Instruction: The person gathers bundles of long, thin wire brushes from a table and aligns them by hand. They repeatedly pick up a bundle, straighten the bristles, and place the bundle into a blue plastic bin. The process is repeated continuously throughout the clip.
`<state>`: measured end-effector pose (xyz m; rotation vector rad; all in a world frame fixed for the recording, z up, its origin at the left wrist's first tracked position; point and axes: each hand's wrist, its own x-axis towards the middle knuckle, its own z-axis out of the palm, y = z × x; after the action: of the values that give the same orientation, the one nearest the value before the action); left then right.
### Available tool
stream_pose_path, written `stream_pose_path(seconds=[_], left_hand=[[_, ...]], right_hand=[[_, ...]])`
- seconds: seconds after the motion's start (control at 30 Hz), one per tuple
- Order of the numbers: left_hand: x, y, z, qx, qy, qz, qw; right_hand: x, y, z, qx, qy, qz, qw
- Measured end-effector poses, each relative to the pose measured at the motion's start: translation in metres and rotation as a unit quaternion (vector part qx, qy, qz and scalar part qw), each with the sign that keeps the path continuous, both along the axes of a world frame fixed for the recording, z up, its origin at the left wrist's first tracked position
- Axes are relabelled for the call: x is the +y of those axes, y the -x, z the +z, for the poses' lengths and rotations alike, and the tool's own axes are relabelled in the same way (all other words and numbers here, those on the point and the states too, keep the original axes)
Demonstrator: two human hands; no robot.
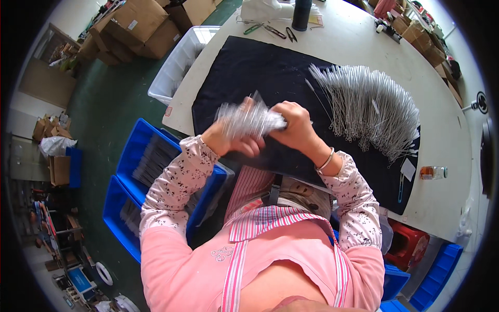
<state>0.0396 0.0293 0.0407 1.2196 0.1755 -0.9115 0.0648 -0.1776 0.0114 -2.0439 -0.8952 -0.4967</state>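
Note:
A bundle of thin wire brushes (244,118), pale and blurred by motion, is held over the dark cloth in front of my chest. My left hand (236,138) wraps round it from below, its fingers partly hidden behind the bristles. At the bundle's right end, my right hand (295,124) is closed in a fist. A small dark piece shows beside that fist; I cannot make it out. To the right lies a large fanned heap of wire brushes (371,106) with looped ends, resting on the dark cloth (249,67). One brush lies slightly apart at the heap's left edge.
The pale table (442,135) curves around the cloth. Snips (291,35), a dark cylinder (301,15), a small glass jar (433,172) and a light-blue cutter (401,187) lie on it. Blue bins (130,195) and a white crate (165,78) holding brushes stand at left.

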Motion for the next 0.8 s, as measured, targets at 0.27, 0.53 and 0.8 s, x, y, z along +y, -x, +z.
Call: stream_pose_path(seconds=[0.27, 0.53, 0.8], left_hand=[[-0.038, -0.018, 0.036, -0.542, -0.027, 0.028, 0.840], [-0.057, -0.043, 0.022, -0.529, 0.048, 0.118, 0.839], [-0.080, -0.083, -0.059, -0.789, -0.262, 0.123, 0.542]], right_hand=[[-0.001, -0.018, 0.001, 0.345, -0.188, 0.228, 0.891], [-0.032, -0.039, 0.033, 0.096, -0.267, 0.201, 0.938], [0.010, -0.039, 0.102, -0.314, 0.135, 0.029, 0.939]])
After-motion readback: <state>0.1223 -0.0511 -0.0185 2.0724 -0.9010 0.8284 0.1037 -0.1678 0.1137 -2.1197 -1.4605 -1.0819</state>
